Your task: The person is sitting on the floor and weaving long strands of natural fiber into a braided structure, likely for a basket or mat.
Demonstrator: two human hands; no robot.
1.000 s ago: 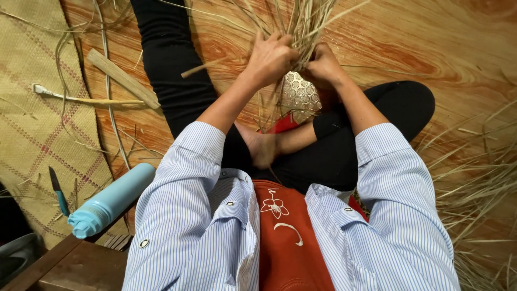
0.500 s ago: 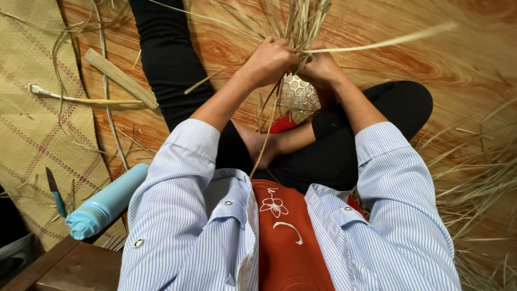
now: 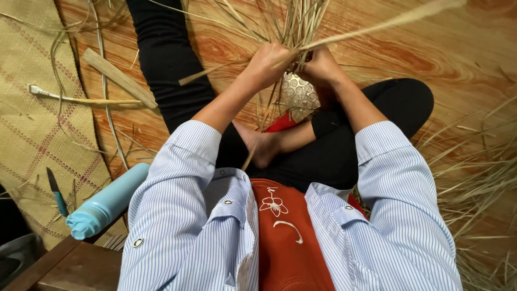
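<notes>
**Straw strands gripped by both hands above a woven piece**

A bundle of dry straw strands (image 3: 301, 21) is held upright over the lap, above the crossed legs. The left hand (image 3: 267, 64) is clenched around the lower part of the bundle, and the right hand (image 3: 321, 66) is closed on the strands just beside it, the two hands almost touching. One long strand (image 3: 388, 22) is stretched from between the hands up toward the right edge. Directly beneath the hands, a pale woven piece with round openings (image 3: 299, 92) is seen, partly hidden by them. A light blue bottle (image 3: 107, 201) is laid on its side near the left elbow, with a small knife (image 3: 56, 191) on the woven floor mat (image 3: 27, 124) beside it. Loose straw (image 3: 479, 178) is heaped on the wood-patterned floor at the right.
</notes>
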